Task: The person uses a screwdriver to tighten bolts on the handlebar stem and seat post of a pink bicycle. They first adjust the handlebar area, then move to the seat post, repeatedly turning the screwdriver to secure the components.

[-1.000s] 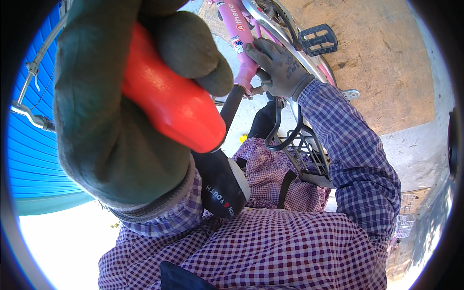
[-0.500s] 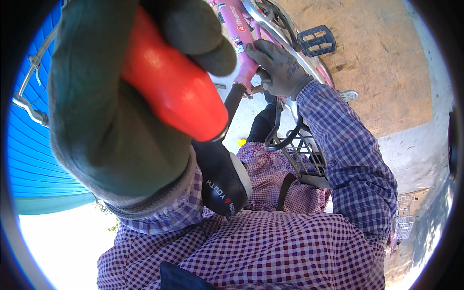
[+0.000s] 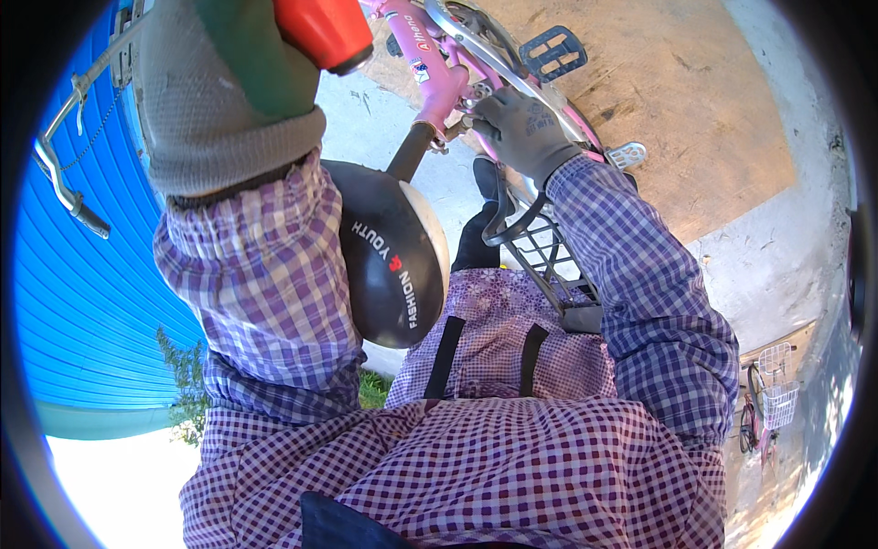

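Left hand (image 3: 251,64), gloved, closed around red handle (image 3: 325,29), upper left, cut by picture edge. Right hand (image 3: 526,134), gloved, fingers bent beside seat clamp (image 3: 433,134) of pink bicycle (image 3: 443,84); couldn't tell if gripping. Bicycle in front of person, black saddle (image 3: 389,261) near left sleeve (image 3: 265,261), rack (image 3: 541,256) beside right sleeve (image 3: 631,233). Brown board (image 3: 695,110) lay beyond.

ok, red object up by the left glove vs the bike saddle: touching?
Apart. The head view shows pale ground between the lower end of the red object and the black saddle.
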A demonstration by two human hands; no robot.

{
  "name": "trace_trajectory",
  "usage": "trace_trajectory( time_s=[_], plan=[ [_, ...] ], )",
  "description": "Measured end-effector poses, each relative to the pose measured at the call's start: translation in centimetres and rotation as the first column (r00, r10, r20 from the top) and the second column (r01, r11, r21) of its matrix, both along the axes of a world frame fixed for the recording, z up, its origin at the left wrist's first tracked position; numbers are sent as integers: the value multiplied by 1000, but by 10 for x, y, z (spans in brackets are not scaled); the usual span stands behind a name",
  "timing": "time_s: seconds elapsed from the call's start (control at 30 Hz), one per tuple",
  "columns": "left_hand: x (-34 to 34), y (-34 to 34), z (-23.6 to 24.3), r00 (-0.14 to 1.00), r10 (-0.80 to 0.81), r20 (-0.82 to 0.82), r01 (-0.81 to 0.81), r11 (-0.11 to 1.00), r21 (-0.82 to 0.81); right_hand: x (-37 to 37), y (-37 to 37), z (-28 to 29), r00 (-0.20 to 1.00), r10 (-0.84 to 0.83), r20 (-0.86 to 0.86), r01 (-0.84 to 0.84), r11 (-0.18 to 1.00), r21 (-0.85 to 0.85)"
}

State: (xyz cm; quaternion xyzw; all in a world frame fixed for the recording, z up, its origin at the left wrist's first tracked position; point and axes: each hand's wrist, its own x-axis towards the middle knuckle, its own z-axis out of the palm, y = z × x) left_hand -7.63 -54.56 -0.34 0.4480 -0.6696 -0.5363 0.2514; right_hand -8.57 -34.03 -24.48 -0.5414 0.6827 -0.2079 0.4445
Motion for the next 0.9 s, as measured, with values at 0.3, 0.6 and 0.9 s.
trace_trajectory(
  time_s=[0.3, 0.6, 0.9],
  plan=[
    [-5, -33, -20, 999, -38, 33, 38, 999, 26, -17, -27, 23, 961, -30, 275, -4, 993, 121],
    [-12, -41, -14, 995, 12, 94, -6, 998, -55, -2, -45, 17, 861, -166, 482, 131, 986, 105],
    [-32, -29, -10, 995, -16, 96, 19, 999, -29, -5, -31, 23, 866, -196, 460, 183, 980, 72]
  ],
)
